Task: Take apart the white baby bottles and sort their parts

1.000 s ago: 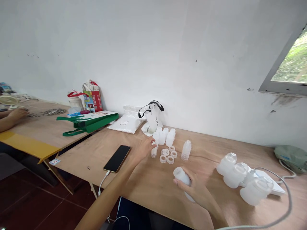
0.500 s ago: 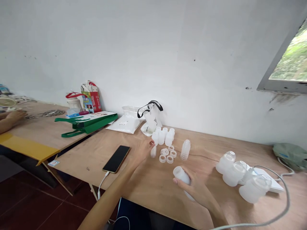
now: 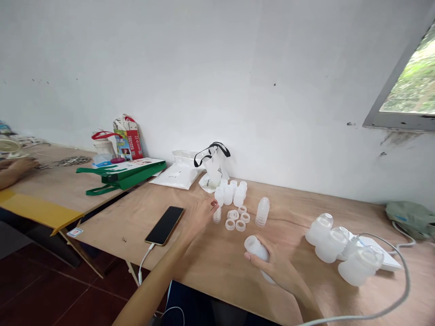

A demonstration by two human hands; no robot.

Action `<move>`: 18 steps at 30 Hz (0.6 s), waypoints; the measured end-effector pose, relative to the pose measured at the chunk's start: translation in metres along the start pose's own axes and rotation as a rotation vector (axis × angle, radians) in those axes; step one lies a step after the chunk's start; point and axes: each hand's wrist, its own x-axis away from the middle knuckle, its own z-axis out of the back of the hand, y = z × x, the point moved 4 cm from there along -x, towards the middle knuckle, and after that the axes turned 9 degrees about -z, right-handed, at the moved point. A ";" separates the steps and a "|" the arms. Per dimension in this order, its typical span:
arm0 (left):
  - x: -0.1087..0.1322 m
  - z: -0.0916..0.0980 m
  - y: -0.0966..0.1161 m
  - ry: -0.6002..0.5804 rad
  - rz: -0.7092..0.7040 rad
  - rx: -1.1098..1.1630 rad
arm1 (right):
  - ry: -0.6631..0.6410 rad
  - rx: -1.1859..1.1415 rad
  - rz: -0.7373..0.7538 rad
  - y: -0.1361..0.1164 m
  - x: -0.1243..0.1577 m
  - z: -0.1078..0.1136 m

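My right hand (image 3: 277,267) is shut around a frosted plastic bottle (image 3: 256,249), whose neck points up and left and whose lower end shows below my palm. My left hand (image 3: 199,216) lies over the plywood tabletop (image 3: 200,276), fingertips just above a small frosted tube (image 3: 217,215). I cannot tell whether they touch it. Beyond stand several frosted bottles (image 3: 229,194), with several clear rings (image 3: 236,219) and a stack of frosted cups (image 3: 262,212) beside them.
A black smartphone (image 3: 164,225) lies left on a white charging cable. Several large frosted bottle parts (image 3: 328,242) sit right on a white board, and a grey cable curves past them. Bags stand along the wall. Another person's hand (image 3: 22,165) is on the adjoining table.
The view has drifted slightly, shifting everything a little left and up in the frame. My left fingertips have moved from around the small tube to just above it. The right hand still holds the bottle.
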 end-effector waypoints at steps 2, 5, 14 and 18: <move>0.001 0.000 0.001 -0.001 0.004 -0.012 | 0.001 0.003 0.005 0.000 0.000 -0.001; 0.001 0.000 0.002 0.000 0.006 -0.029 | -0.010 0.004 0.009 0.000 -0.001 -0.002; 0.002 -0.005 -0.005 0.016 0.031 -0.036 | -0.020 0.014 0.013 0.002 -0.003 -0.004; 0.003 -0.006 -0.007 0.031 0.025 -0.034 | -0.025 0.007 0.022 0.002 -0.003 -0.004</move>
